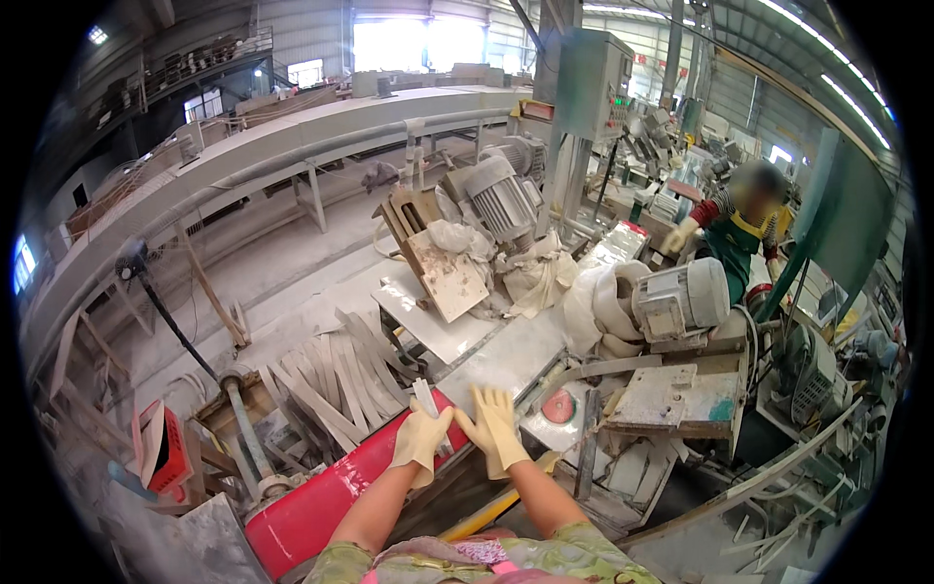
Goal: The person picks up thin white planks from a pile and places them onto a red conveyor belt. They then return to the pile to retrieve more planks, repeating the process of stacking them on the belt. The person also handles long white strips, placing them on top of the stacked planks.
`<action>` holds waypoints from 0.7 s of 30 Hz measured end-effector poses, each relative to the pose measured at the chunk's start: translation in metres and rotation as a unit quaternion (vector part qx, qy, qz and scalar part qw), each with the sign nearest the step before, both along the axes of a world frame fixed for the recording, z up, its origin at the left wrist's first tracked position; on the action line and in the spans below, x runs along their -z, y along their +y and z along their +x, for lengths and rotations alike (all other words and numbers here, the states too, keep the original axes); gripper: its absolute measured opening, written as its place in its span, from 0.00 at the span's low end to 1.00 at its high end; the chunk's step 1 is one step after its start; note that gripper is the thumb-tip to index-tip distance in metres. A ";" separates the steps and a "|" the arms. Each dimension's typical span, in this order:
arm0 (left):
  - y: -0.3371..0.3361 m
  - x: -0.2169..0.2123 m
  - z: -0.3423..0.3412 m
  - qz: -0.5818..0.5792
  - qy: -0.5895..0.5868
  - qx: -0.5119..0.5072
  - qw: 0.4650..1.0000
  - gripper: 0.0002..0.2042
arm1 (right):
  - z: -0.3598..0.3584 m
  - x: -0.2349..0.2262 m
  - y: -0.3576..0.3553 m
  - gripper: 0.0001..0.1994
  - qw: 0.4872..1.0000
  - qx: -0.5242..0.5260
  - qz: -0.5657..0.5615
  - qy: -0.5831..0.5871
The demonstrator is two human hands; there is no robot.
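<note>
My left hand (419, 440), in a cream rubber glove, is closed around a narrow pale strip (425, 396) whose end sticks out beyond the fingers. Beneath this hand runs a red panel (336, 484) along the machine's near edge. My right hand (494, 429), gloved alike, lies flat with its fingers stretched out at the near end of a glossy pale slab (508, 350); it holds nothing. The two thumbs are close together. Left of the slab, many long pale strips (336, 375) lie in a loose heap.
Dusty motors (681, 297) on brackets flank the slab, with another motor (499, 200) farther off. A red basket (171, 456) stands at the left. Across the machinery, at the right, works a person in a green apron (732, 248). A long conveyor (292, 136) curves behind.
</note>
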State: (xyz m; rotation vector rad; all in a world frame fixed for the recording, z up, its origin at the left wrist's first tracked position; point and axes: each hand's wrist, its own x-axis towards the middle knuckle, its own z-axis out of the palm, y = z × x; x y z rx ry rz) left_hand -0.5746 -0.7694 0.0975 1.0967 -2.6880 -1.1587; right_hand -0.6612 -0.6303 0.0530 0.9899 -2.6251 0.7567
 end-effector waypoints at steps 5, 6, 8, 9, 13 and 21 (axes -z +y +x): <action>0.006 -0.007 -0.002 -0.012 0.016 -0.005 1.000 0.35 | -0.022 0.030 0.008 0.30 0.980 -0.014 0.131 0.149; 0.006 -0.008 0.000 -0.007 0.023 -0.006 1.000 0.34 | -0.024 0.030 0.007 0.30 0.981 -0.027 0.133 0.136; 0.004 -0.008 0.004 0.003 0.034 -0.008 0.999 0.32 | -0.030 0.022 0.001 0.28 0.975 -0.043 0.204 0.077; 0.003 -0.008 0.005 0.003 0.035 -0.001 0.999 0.31 | -0.034 0.014 0.006 0.23 0.990 -0.061 0.092 -0.089; -0.002 -0.003 0.001 -0.034 0.039 0.004 0.999 0.35 | -0.017 -0.017 0.004 0.20 0.999 -0.041 -0.027 -0.003; -0.003 0.031 -0.014 -0.054 0.146 -0.058 0.986 0.49 | 0.047 -0.019 -0.008 0.18 0.891 -0.098 -0.266 -0.355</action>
